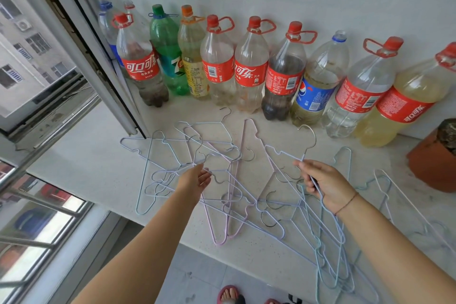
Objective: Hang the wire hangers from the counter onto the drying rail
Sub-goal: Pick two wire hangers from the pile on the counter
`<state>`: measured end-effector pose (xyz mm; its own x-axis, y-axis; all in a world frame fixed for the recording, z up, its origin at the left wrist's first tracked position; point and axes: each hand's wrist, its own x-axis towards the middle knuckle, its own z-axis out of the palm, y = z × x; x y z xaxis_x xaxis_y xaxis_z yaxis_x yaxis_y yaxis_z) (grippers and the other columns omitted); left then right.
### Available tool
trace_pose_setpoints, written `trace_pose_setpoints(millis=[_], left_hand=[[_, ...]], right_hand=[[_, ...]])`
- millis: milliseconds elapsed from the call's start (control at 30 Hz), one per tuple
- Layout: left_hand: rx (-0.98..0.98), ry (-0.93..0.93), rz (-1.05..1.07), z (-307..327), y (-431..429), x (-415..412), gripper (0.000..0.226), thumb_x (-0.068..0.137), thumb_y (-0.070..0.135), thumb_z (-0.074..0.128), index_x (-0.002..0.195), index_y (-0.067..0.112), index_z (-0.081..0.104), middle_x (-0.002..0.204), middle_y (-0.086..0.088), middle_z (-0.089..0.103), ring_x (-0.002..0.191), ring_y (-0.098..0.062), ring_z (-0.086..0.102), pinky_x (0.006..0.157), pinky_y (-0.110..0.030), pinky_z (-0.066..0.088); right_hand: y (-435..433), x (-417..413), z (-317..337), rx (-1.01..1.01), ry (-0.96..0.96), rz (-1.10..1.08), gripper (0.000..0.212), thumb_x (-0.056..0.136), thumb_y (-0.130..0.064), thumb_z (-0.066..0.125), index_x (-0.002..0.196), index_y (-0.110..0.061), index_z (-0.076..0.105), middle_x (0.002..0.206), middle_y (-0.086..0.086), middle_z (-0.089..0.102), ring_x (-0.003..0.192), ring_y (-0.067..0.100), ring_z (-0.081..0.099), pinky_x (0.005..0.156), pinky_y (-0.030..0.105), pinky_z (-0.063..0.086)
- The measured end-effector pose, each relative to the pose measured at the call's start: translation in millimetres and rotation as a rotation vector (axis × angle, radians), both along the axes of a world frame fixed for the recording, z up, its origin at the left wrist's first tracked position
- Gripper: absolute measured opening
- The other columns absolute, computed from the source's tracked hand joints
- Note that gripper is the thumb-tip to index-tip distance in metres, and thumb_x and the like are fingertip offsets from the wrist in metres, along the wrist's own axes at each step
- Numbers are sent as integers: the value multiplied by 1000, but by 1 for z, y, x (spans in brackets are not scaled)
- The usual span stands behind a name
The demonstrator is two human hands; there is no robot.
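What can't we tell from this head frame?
- Drying rail: not in the head view at all.
- Hanger count: the pile overlaps too much.
- Right hand: how many hangers it holds; wires bunch together.
- Flowerpot: cut by right edge.
- Left hand: grip unclear, fingertips among wires.

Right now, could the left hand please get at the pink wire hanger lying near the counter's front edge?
Probably yes: the left hand hovers open just above the pink wire hanger, nothing between them. But pale blue wire hangers cross over it, so it may snag when lifted.
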<state>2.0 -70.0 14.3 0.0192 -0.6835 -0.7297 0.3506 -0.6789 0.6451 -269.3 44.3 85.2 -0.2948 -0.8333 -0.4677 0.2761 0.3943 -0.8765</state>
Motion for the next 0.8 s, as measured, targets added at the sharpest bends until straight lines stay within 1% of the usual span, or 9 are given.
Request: trace_pose_setpoints(millis=[67,200,300,433,533,667,800], left_hand=[[-48,-2,5,12,1,-1,15,93,14,53,85,1,57,71,-9,55,63,-17,57,50,-20,53],[-125,-26,40,40,9,0,15,92,10,54,77,5,57,70,-10,58,59,-18,58,49,-21,54],[-175,-57,28,58,17,5,19,93,11,53,76,6,56,72,-10,59,57,-16,59,49,-20,54],[-232,-99,-6,79,30,19,14,91,11,56,79,6,59,71,-8,61,61,-18,57,51,-19,53],[-271,-114,-9,92,40,33,8,90,11,58,86,5,63,68,-8,61,61,-18,56,54,-18,54],[-314,-173,2,108,55,51,8,89,11,60,90,5,65,59,-2,60,55,-16,57,55,-19,53],[-355,-217,77,122,77,68,13,93,7,53,93,6,66,67,-5,56,55,-16,55,55,-18,52]], right_hand=[[0,1,0,0,7,-2,16,92,-12,50,92,-10,66,59,2,37,41,5,32,39,15,25],[-2,10,5,-25,3,3,18,94,-14,48,90,-10,65,59,3,39,38,4,34,38,15,26],[-8,21,13,-51,-19,22,19,94,-13,47,90,-9,65,59,3,39,38,3,35,38,14,27],[-17,38,22,-73,-61,50,19,93,-13,49,88,-7,66,55,0,44,38,5,37,39,14,30],[-24,51,26,-91,-107,90,19,93,-14,49,89,-7,67,54,-1,47,39,5,39,39,15,33],[-35,70,33,-113,-146,165,20,93,-15,49,89,-7,67,57,0,48,42,6,42,42,16,35],[-39,93,42,-130,-150,263,20,93,-14,49,88,-8,68,59,-1,51,44,6,44,44,16,36]])
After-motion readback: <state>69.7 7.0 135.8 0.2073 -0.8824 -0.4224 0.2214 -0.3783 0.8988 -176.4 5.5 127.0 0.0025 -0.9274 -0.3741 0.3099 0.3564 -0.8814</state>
